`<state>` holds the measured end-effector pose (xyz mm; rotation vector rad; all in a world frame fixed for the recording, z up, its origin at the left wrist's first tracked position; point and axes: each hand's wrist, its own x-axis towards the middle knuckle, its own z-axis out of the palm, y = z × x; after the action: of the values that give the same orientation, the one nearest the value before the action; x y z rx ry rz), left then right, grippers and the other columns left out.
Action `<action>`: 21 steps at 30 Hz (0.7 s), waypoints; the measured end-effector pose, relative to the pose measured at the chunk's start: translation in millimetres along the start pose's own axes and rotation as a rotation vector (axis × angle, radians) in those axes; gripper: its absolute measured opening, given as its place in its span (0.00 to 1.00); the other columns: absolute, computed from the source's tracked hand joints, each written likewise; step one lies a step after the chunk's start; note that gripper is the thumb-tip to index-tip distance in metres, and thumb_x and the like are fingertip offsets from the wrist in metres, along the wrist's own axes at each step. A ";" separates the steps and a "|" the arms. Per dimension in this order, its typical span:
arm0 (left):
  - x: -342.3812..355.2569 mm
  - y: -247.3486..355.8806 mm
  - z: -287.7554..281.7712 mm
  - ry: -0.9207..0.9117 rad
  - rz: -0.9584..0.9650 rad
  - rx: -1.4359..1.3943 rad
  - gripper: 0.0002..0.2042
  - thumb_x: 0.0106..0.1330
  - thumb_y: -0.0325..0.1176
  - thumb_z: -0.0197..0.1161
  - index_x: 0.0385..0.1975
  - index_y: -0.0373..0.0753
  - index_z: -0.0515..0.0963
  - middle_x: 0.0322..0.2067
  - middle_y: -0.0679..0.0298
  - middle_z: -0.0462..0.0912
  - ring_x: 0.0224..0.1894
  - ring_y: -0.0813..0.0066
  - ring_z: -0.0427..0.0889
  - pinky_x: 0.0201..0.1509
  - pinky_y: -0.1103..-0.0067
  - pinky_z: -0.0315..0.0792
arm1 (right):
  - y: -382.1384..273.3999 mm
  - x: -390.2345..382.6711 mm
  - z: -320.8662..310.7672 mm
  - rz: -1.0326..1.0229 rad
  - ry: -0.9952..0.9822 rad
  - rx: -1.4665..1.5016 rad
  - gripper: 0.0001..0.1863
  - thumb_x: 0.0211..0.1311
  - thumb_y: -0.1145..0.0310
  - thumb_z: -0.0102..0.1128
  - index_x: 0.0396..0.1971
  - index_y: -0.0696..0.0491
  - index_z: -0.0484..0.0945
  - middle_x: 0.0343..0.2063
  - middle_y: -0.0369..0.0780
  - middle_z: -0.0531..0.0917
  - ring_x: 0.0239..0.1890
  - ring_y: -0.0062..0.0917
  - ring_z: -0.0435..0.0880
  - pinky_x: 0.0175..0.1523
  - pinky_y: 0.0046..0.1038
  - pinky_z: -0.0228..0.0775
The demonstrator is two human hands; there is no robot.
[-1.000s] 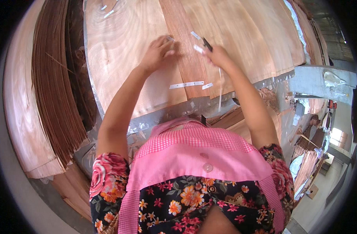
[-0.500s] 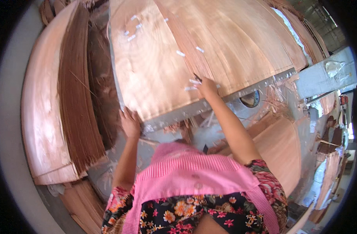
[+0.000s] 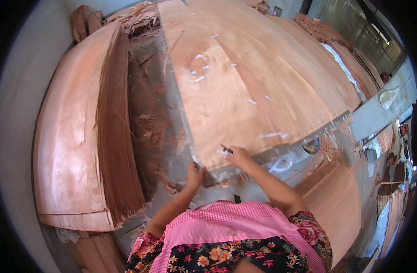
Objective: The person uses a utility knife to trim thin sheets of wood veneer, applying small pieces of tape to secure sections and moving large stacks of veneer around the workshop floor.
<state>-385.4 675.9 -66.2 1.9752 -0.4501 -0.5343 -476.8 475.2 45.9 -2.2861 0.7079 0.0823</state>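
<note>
Thin wood veneer sheets (image 3: pixel 286 77) lie side by side on a grey metal-edged work table (image 3: pixel 317 136), with small white tape strips (image 3: pixel 272 135) stuck along the seams. My left hand (image 3: pixel 195 175) is curled at the front left corner of the nearest sheet, gripping its edge. My right hand (image 3: pixel 239 157), just right of it over that sheet, is closed on a slim dark tool (image 3: pixel 226 148), which looks like a cutter, with a small white piece beside it.
A tall veneer stack (image 3: pixel 69 127) stands at the left, beside scraps (image 3: pixel 147 123) and a white wall (image 3: pixel 17 104). A lower stack (image 3: pixel 333 195) is at the front right. A pale board (image 3: pixel 377 107) juts out at the right, and more veneer piles (image 3: pixel 311 29) stand at the back.
My left hand has left the middle of the panel for its front left corner. My right hand, still holding the tool, has moved to beside it. The view has swung, showing more at the back.
</note>
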 end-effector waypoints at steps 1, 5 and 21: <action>7.4 -17.4 -14.0 -0.175 -0.036 -0.093 0.21 0.53 0.36 0.59 0.45 0.32 0.67 0.42 0.45 0.71 0.45 0.50 0.71 0.47 0.68 0.65 | -21.4 6.7 15.1 -0.007 -0.043 -0.040 0.17 0.45 0.59 0.61 0.30 0.57 0.74 0.26 0.48 0.78 0.31 0.39 0.78 0.36 0.34 0.67; 2.5 -48.1 -124.4 -0.154 0.286 0.375 0.20 0.53 0.35 0.58 0.46 0.36 0.68 0.53 0.48 0.62 0.52 0.53 0.67 0.53 0.70 0.63 | -36.0 50.1 60.5 0.232 -0.050 0.343 0.15 0.47 0.62 0.62 0.33 0.55 0.74 0.16 0.38 0.74 0.16 0.22 0.73 0.21 0.26 0.65; 242.8 -85.9 -337.9 -0.398 0.365 0.577 0.18 0.50 0.29 0.56 0.43 0.38 0.70 0.53 0.52 0.65 0.51 0.52 0.67 0.51 0.70 0.65 | -122.4 135.7 60.4 0.544 -0.037 0.817 0.07 0.55 0.71 0.52 0.26 0.60 0.72 0.15 0.37 0.73 0.13 0.19 0.69 0.19 0.21 0.63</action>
<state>8.8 833.6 -49.6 2.2453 -1.3062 -0.6065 -290.4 523.5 44.0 -1.2820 1.0853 0.0705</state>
